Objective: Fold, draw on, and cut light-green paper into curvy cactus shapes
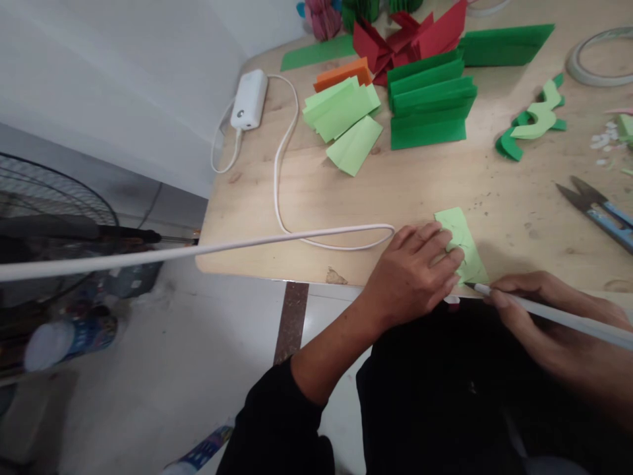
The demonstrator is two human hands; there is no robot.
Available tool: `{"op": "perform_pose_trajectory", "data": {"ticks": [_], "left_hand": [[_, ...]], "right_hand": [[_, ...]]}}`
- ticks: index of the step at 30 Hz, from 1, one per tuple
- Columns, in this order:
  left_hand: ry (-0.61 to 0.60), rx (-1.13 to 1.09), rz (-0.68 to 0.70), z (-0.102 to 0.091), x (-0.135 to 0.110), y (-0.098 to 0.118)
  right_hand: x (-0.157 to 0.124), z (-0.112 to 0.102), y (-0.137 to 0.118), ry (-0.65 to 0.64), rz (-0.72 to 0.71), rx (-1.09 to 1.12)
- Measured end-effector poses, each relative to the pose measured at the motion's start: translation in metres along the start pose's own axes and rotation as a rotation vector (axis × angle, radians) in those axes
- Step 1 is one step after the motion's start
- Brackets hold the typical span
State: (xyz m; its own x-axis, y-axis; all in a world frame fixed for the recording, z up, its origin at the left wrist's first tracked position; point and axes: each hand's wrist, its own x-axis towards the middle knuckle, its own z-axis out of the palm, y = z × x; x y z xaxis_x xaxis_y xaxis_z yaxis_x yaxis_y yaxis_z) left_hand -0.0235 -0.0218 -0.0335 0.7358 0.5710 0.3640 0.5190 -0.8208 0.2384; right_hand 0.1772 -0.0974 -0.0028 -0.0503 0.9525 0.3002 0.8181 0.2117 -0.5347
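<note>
A light green piece of paper (467,241) with drawn dark lines lies at the table's front edge. My left hand (413,274) rests on its left side, fingers laid out over the paper and covering part of it. Between the thumb and fingers of my right hand (548,316) is a white pen (558,313), closed in a writing grip. The pen's dark tip is at the paper's lower edge; whether it touches cannot be made out.
Folded light green papers (346,119), dark green papers (430,102) and red folded paper (405,43) stand behind. Blue-handled thread snips (601,211), a tape roll (601,56) and curly green cutouts (537,122) lie rightward. A white cable (281,165) runs from a white box (250,99).
</note>
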Motion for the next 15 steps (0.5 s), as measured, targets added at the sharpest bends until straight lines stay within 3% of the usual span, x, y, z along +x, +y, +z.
{"op": "perform_pose_trajectory", "data": {"ticks": [15], "left_hand": [[-0.011, 0.002, -0.009, -0.0008, 0.0000, 0.0003]], "right_hand": [[0.0008, -0.0010, 0.0006, -0.010, 0.039, -0.024]]}}
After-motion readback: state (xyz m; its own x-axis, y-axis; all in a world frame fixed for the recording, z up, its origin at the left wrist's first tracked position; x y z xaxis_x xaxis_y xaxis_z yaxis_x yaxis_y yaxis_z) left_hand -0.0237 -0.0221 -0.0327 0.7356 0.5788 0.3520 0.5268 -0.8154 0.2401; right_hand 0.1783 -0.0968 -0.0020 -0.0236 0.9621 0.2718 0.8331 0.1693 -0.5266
